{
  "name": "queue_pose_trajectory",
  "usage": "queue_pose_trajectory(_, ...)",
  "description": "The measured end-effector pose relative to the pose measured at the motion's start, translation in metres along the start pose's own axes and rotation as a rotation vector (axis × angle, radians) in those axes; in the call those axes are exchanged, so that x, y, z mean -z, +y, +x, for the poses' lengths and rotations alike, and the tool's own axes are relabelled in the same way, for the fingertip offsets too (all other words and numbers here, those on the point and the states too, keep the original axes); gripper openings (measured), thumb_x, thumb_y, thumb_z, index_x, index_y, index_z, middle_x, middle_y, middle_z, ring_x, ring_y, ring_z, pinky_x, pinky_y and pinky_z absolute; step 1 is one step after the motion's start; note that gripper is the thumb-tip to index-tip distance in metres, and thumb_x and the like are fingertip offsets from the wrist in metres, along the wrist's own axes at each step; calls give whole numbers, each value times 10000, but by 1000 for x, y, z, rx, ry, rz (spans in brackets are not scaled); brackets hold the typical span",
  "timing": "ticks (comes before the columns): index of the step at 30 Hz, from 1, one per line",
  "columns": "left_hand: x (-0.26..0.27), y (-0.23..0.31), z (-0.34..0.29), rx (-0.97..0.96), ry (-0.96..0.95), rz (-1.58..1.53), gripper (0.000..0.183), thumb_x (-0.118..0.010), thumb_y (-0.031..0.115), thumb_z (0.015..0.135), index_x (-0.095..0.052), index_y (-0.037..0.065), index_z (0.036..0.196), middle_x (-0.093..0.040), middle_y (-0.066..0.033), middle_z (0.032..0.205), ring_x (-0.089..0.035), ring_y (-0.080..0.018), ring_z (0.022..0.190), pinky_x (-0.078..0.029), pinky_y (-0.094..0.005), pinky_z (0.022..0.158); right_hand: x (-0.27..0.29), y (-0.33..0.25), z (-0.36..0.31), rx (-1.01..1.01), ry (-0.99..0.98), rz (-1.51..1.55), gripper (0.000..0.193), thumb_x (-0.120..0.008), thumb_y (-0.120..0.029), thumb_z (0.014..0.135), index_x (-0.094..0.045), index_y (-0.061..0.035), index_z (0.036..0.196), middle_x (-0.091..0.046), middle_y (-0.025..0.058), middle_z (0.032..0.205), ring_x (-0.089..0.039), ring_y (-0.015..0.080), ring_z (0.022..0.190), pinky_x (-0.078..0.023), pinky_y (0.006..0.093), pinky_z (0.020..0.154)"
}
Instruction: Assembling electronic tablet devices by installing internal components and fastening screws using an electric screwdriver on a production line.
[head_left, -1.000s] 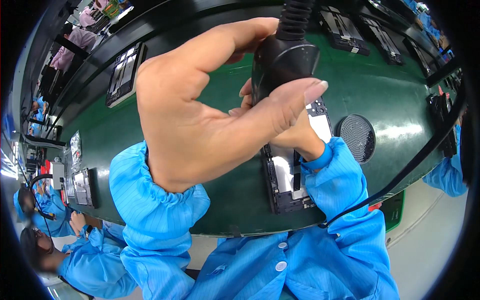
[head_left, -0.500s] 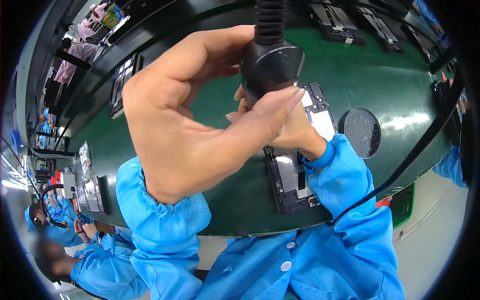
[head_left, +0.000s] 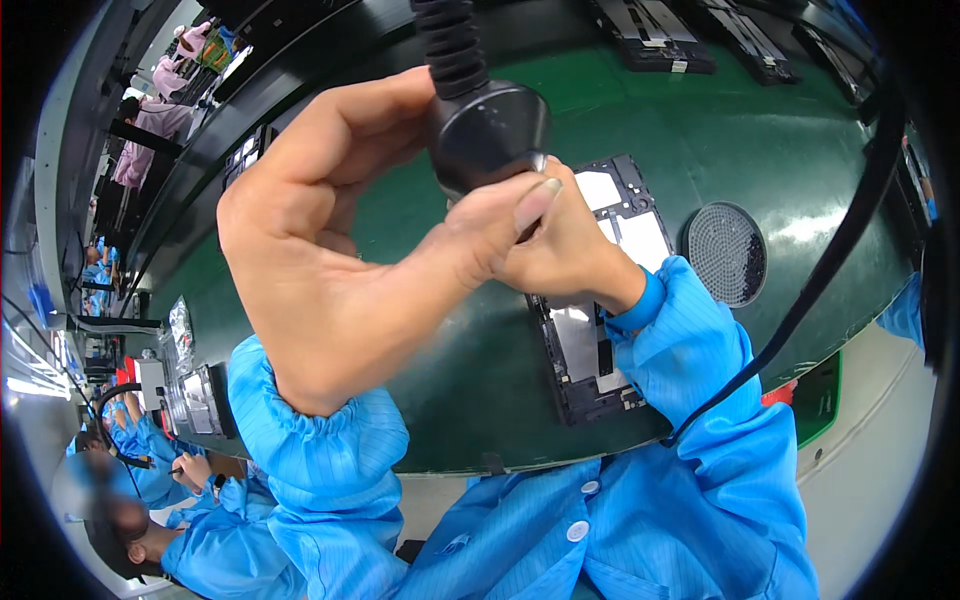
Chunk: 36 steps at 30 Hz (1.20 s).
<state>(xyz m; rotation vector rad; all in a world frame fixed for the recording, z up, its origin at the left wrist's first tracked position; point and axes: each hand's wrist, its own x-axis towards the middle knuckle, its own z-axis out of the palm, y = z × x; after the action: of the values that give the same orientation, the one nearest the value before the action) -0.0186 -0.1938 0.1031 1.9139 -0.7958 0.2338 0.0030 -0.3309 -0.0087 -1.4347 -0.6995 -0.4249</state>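
A black electric screwdriver (head_left: 487, 135), topped by a ribbed cable sleeve, stands nearly upright in my left hand (head_left: 320, 250). My left thumb presses against its side and the fingers curl round the back. Its tip is hidden below. My right hand (head_left: 575, 245) is closed beside the lower end of the screwdriver, partly behind my left thumb; what its fingers hold cannot be seen. Beneath my right hand and wrist lies an opened tablet (head_left: 577, 352) with silver plates and a black frame. To its right sits a round dimpled tray (head_left: 718, 255) with tiny black pieces along one side.
More opened devices (head_left: 655, 38) lie at the far edge of the green bench (head_left: 780, 150). Others (head_left: 200, 400) and a clear bag (head_left: 181, 335) are at left. A black cable (head_left: 800, 340) crosses on the right. Co-workers in blue (head_left: 220, 530) sit at left.
The screwdriver and my left hand have shifted left in the view. My right hand has come up against my left thumb, its fingertips now more hidden.
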Motion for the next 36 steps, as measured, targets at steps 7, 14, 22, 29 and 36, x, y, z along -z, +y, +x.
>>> queue_pose_trajectory(7, 1, -4, 0, -38, -7, 44, 509, -771, -14, 707, -517, -35, 1148, -604, -207, 1151, -609, -245, 1043, -482, -346, 919, 1, -2, -1, -68, -10, 7, 280, -718, -64, 665, -542, 1, 872, -568, 112, 627, -508, 165, 534, -418, 291, 528)
queue_pose_trajectory(14, 0, 0, -5, -28, 16, 32, 497, -761, -13, 722, -524, -46, 1157, -607, -198, 1149, -613, -228, 1028, -481, -326, 910, -2, -10, -5, -215, -24, 85, 281, -705, -68, 663, -598, 17, 909, -627, 89, 749, -589, 136, 673, -475, 279, 624)
queue_pose_trajectory(22, -16, -22, -40, 95, 233, -23, 369, -721, 123, 800, -622, -29, 1121, -678, -127, 1015, -637, -182, 939, -486, -304, 845, 10, -15, -2, -260, 144, 148, 312, -745, -24, 684, -599, 8, 959, -629, 32, 729, -575, 58, 680, -466, 235, 575)
queue_pose_trajectory(29, -73, -77, -116, 305, -54, 364, 320, -682, 239, 814, -658, 34, 1060, -670, -166, 769, -661, -323, 665, -525, -373, 579, 45, -34, -5, -169, 280, 110, 308, -726, 38, 736, -579, 16, 1006, -603, 11, 645, -538, 54, 521, -400, 192, 461)
queue_pose_trajectory(36, -85, -78, -127, 117, -26, 579, 299, -687, 209, 747, -638, 51, 996, -616, -109, 756, -594, -280, 649, -471, -397, 536, 80, -48, -58, -289, 277, -55, 530, -718, -171, 748, -460, -9, 1181, -519, 0, 649, -500, 90, 526, -405, 223, 479)
